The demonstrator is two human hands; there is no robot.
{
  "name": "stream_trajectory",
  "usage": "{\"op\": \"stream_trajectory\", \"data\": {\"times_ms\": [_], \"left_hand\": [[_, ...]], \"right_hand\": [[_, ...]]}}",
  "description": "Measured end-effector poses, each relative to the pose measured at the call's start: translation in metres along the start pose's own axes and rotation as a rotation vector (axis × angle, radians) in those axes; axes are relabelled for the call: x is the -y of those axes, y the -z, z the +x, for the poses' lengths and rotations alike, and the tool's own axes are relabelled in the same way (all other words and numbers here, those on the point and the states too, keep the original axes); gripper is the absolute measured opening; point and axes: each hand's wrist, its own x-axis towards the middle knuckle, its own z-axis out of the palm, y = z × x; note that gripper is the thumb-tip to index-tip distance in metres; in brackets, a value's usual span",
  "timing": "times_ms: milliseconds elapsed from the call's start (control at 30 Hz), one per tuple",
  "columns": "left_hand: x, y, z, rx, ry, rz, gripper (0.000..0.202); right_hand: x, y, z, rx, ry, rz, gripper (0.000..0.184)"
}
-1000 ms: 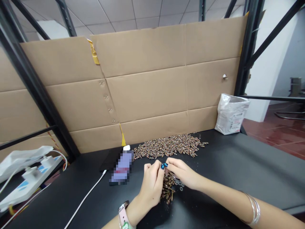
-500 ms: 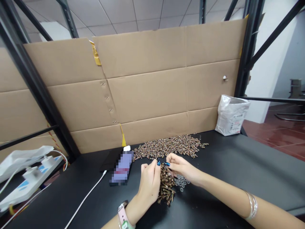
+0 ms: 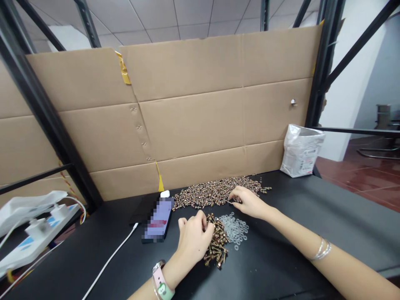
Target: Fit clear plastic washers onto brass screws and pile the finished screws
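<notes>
Recorded on a matte black table [image 3: 315, 212]: two bare hands, held apart, with no contact between them.

Located at near centre, against the left edge of a compact heap of bronze-coloured metal screws [image 3: 216, 246]: the left hand [image 3: 192, 241], knuckles raised, fingers bunched downward. Any screw inside that grip impossible to confirm. Fitted around the left wrist: a pink-strapped wristwatch [image 3: 160, 280].

Located further back and to the right: the right hand [image 3: 246, 203], fingers loosely curved, fingertips at the near edge of a broad, low spread of similar screws [image 3: 215, 192]. Any hold on a screw likewise impossible to confirm. Fitted around the right wrist: thin silver bangles [image 3: 320, 249].

Scattered just right of the heap, below the right hand: small translucent ring-shaped washers [image 3: 234, 230].

Placed left of the heap: a flat rectangular object, pixelated beyond identification [image 3: 158, 219], with a small white case [image 3: 164, 193] just behind it and a white cable [image 3: 114, 256] running toward the near edge. Placed at the far right of the table: a white printed plastic bag [image 3: 301, 151]. Mounted behind the table: brown corrugated cardboard sheets [image 3: 193, 125] joined with yellow tape [image 3: 123, 68].
</notes>
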Motion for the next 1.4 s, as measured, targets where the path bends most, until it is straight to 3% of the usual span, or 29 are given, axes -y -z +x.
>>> {"op": "stream_trajectory", "data": {"times_ms": [267,467,700,833,1033,1133,1233,1400], "left_hand": [[-0.006,0.005,0.001,-0.017,-0.058,-0.010,0.034],[-0.005,0.002,0.001,-0.014,-0.047,-0.053,0.032],[-0.007,0.007,0.000,-0.063,-0.027,-0.297,0.026],[-0.009,0.009,0.000,-0.049,-0.065,-0.499,0.027],[-0.011,0.007,0.002,-0.047,-0.093,-0.690,0.021],[-0.010,0.007,0.001,-0.104,-0.124,-0.617,0.018],[-0.010,0.007,-0.001,-0.124,-0.193,-0.499,0.013],[-0.007,0.001,-0.002,-0.095,-0.230,-0.392,0.010]], "right_hand": [[-0.003,-0.027,0.012,-0.061,0.080,-0.079,0.010],[0.002,-0.026,0.012,-0.084,0.117,-0.090,0.011],[0.036,-0.013,0.004,-0.288,0.249,0.051,0.014],[0.060,-0.014,-0.004,-0.327,0.327,0.106,0.017],[0.073,-0.007,-0.012,-0.261,0.340,0.270,0.031],[0.074,-0.002,-0.014,-0.215,0.266,0.368,0.032],[0.075,-0.003,-0.014,-0.120,0.139,0.371,0.007],[0.078,-0.010,-0.014,0.062,0.019,0.430,0.030]]}}
